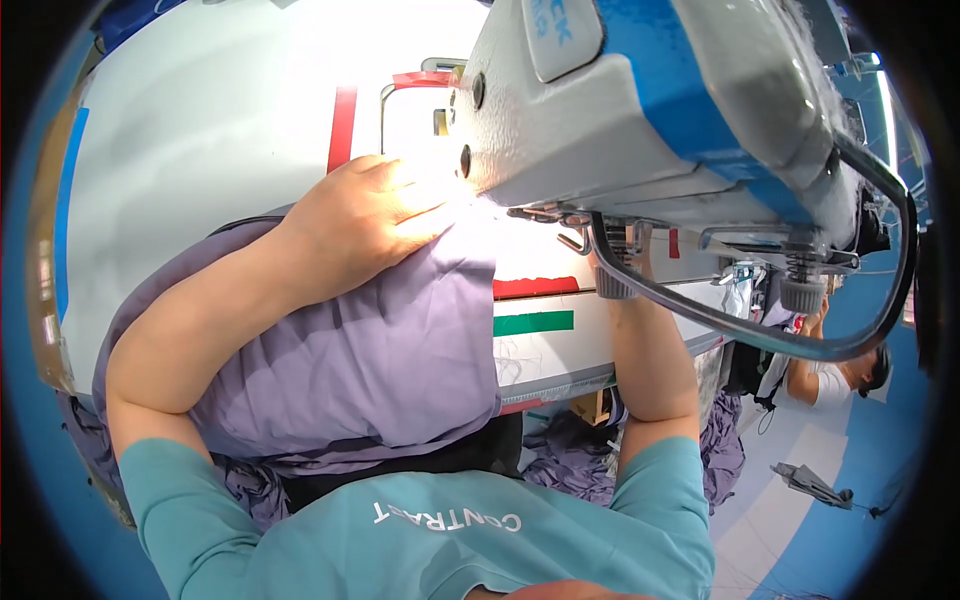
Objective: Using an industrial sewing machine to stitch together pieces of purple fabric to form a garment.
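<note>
My left hand (365, 215) lies flat, fingers spread, on a lavender fabric (380, 350) that is bunched on the white sewing table (200, 130). It presses the cloth beside the head of a white and blue sewing machine (650, 110). The cloth's front edge runs under the machine head, where bright light washes it out. My right forearm (650, 350) reaches up behind the machine arm, and my right hand is hidden there. The needle area is not visible.
Red and green tape strips (535, 305) mark the table near the machine. More purple cloth (570, 460) hangs below the table edge by my lap. Another person (830, 375) sits at the right. Scrap fabric (810, 485) lies on the pale floor.
</note>
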`<state>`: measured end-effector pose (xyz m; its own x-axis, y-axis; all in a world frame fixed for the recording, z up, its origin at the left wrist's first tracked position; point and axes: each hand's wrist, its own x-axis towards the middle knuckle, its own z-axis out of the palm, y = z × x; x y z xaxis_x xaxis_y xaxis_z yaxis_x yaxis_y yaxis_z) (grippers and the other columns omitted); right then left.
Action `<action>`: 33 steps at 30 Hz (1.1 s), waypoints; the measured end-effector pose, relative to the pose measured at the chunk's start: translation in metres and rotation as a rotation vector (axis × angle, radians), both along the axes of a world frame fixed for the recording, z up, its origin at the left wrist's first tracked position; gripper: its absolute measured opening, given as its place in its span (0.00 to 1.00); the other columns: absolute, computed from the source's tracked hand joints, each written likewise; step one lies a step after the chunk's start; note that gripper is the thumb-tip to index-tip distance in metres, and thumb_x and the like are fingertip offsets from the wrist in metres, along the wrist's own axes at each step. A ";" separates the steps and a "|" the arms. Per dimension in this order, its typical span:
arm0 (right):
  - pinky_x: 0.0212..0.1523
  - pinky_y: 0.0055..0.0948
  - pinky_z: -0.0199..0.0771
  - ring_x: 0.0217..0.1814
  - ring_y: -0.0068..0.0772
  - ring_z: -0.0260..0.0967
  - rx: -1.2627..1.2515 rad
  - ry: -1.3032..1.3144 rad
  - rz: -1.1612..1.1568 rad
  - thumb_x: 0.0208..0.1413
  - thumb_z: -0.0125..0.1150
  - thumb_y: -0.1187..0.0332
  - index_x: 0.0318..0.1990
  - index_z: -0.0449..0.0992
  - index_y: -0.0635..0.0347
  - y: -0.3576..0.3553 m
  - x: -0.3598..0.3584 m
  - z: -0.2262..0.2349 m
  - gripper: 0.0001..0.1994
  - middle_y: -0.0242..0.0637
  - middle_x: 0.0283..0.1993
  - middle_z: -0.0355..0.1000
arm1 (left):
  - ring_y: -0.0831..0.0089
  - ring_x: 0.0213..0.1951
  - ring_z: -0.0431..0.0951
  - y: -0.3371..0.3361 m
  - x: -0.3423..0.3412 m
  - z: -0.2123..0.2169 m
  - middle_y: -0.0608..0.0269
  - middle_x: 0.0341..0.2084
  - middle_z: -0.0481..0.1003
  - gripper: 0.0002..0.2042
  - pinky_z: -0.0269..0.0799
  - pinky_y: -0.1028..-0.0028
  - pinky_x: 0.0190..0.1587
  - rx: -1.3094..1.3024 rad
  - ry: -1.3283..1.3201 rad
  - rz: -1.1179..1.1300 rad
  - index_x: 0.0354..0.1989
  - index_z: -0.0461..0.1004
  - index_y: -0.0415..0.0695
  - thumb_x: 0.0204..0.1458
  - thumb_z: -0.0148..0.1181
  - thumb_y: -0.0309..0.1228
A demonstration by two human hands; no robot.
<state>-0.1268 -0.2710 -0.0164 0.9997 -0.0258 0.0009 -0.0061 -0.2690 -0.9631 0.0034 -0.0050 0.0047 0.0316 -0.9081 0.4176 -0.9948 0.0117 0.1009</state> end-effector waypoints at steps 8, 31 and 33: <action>0.54 0.31 0.69 0.46 0.29 0.71 0.326 -0.038 0.112 0.69 0.42 0.60 0.51 0.72 0.61 -0.020 0.001 -0.001 0.16 0.35 0.42 0.74 | 0.68 0.48 0.74 0.001 -0.001 0.000 0.66 0.47 0.76 0.16 0.71 0.70 0.50 0.024 -0.021 0.022 0.48 0.76 0.44 0.49 0.56 0.28; 0.68 0.34 0.56 0.67 0.40 0.61 0.284 0.094 0.836 0.59 0.57 0.51 0.55 0.71 0.64 0.230 -0.067 0.073 0.25 0.52 0.57 0.70 | 0.58 0.74 0.42 0.181 -0.039 -0.002 0.53 0.72 0.49 0.36 0.34 0.54 0.72 0.322 0.151 0.603 0.72 0.49 0.45 0.58 0.52 0.46; 0.57 0.33 0.69 0.52 0.37 0.72 0.126 0.138 0.531 0.61 0.59 0.63 0.49 0.75 0.65 0.164 -0.125 -0.046 0.15 0.43 0.51 0.75 | 0.58 0.73 0.45 0.161 -0.040 0.010 0.55 0.71 0.50 0.33 0.36 0.55 0.72 0.098 0.646 0.516 0.71 0.51 0.45 0.61 0.50 0.44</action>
<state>-0.2520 -0.1072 -0.0624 0.8658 0.4899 -0.1016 -0.0294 -0.1528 -0.9878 -0.0366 0.1558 0.0149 0.6598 -0.7455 0.0940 -0.6190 -0.4683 0.6305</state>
